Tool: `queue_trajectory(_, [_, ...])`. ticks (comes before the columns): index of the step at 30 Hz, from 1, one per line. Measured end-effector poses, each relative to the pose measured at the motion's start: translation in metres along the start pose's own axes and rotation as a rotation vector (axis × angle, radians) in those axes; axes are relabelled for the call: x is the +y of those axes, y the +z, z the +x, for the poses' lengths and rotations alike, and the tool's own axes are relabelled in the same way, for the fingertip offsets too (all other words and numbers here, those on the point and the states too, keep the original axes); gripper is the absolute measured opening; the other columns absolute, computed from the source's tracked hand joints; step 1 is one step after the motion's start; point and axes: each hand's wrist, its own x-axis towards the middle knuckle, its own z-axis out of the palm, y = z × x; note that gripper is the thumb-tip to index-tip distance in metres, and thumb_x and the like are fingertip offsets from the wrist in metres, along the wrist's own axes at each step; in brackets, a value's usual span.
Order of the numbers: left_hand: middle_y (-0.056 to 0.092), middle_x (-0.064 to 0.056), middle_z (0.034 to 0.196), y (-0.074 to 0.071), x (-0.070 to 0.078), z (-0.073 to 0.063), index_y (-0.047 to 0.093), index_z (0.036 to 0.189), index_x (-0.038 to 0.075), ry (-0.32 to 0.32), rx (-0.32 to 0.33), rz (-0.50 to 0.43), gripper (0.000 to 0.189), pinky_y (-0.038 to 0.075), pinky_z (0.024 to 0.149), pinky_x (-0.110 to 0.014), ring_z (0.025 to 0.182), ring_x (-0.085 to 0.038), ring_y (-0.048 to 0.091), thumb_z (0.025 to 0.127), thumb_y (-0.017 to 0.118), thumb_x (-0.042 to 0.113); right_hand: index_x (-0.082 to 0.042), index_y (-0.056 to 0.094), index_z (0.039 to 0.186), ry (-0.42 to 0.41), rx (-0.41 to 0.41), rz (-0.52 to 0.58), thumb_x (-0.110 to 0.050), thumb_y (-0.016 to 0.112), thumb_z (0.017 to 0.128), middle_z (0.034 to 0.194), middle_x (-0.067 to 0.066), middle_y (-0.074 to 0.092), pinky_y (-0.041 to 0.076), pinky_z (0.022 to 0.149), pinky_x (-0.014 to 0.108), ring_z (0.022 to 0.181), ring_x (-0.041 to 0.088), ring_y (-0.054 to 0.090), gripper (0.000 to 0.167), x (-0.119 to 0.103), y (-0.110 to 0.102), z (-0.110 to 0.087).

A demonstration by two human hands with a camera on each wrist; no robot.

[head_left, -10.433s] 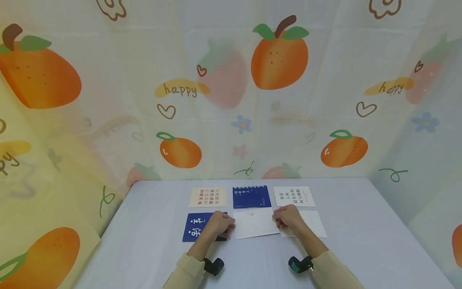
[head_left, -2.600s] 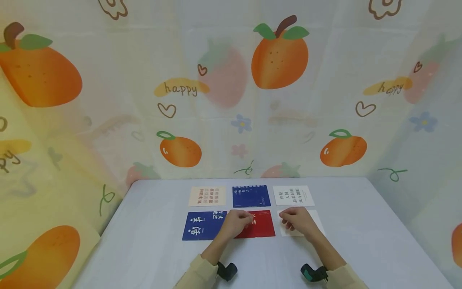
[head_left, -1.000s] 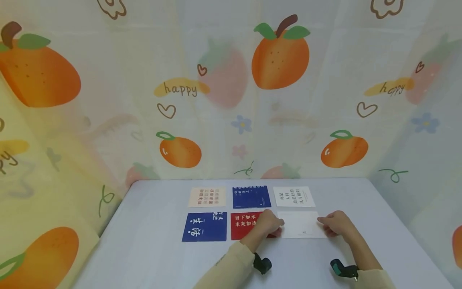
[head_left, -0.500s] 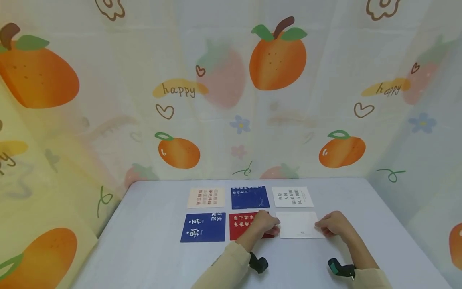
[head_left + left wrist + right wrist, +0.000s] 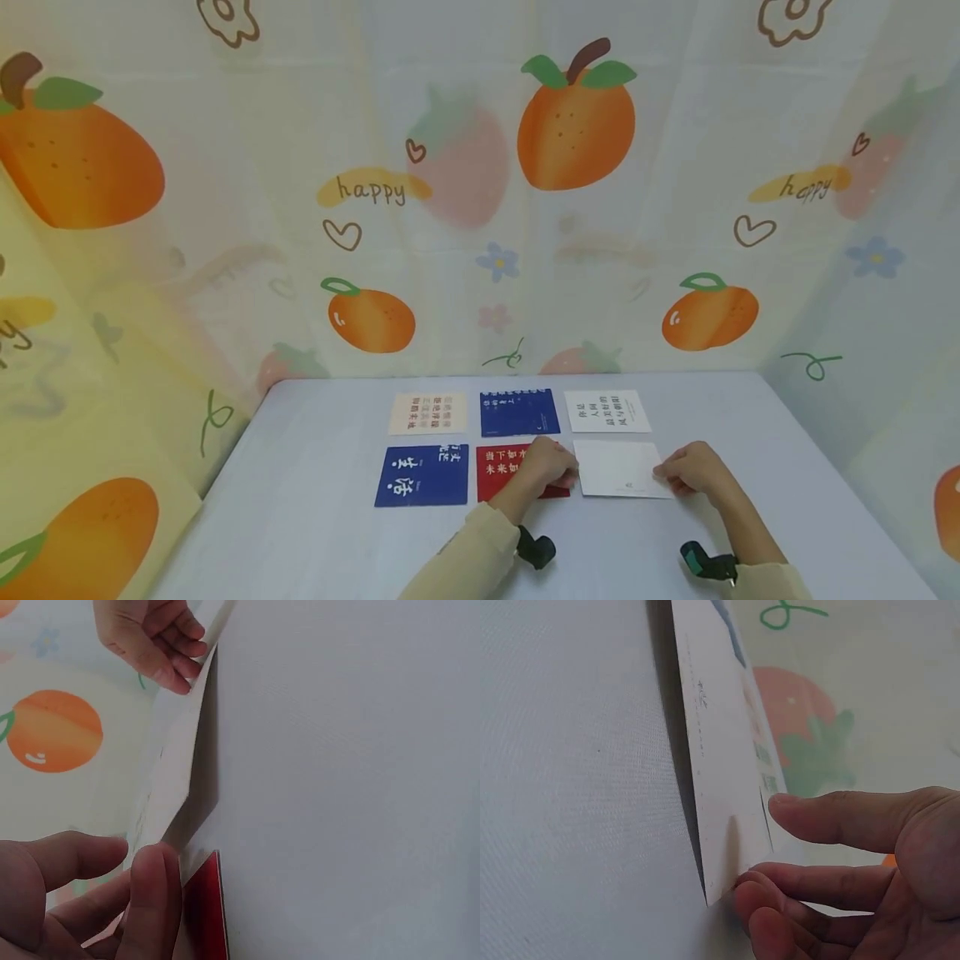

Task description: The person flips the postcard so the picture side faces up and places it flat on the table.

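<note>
A white postcard [image 5: 622, 468], blank but for small print, is at the right of the front row. My left hand [image 5: 551, 462] holds its left short edge and overlaps the red postcard [image 5: 501, 479] in the head view. My right hand [image 5: 692, 468] holds its right short edge at the fingertips. In the left wrist view the white postcard [image 5: 176, 757] stands a little off the table along its near edge, with a shadow under it. In the right wrist view fingertips [image 5: 757, 889] meet its end, with the thumb apart from them.
A blue postcard [image 5: 422, 477] lies left of the red one. Behind are a cream postcard [image 5: 427, 414], another blue postcard [image 5: 519, 413] and a white printed postcard [image 5: 607, 412]. The table has a white cloth [image 5: 315, 492]. A fruit-patterned curtain [image 5: 465, 292] stands behind it.
Both hands have moved right from the middle postcard, which showed white at first and now shows red, to the white one at right. Since half a second ago its left end has risen slightly.
</note>
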Motion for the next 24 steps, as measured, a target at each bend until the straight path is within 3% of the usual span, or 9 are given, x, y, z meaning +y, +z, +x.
queue_trajectory(4, [0.067,-0.006,0.065,0.0019,0.0,0.0017,0.072,0.082,0.003,0.031,0.014,0.015,0.004,0.052,0.051,-0.019,0.052,-0.011,0.063,0.084,0.071,0.007,0.01,0.067,0.088,0.006,0.012,-0.006,-0.01,0.068,0.084,0.066,0.007,0.059,0.047,0.055,0.027,0.058,0.017,0.054,0.02,-0.0014,0.0009,0.0003])
queue_trajectory(16, [0.066,-0.004,0.062,0.0083,-0.0006,0.0028,0.07,0.077,0.004,0.024,0.056,0.024,0.007,0.05,0.049,-0.018,0.049,-0.009,0.06,0.083,0.073,0.006,0.011,0.068,0.09,0.003,0.054,0.034,-0.01,0.063,0.085,0.066,0.006,0.06,0.046,0.054,0.027,0.059,0.017,0.053,0.022,0.0034,0.0028,0.0022])
queue_trajectory(24, [0.063,-0.006,0.065,0.0084,0.0003,0.0046,0.064,0.082,0.004,-0.002,0.062,0.054,0.008,0.049,0.05,-0.018,0.051,-0.011,0.061,0.086,0.07,0.009,0.012,0.069,0.09,-0.009,0.078,0.066,-0.009,0.062,0.085,0.064,0.005,0.06,0.045,0.054,0.028,0.059,0.017,0.053,0.023,0.0073,0.0047,0.0042])
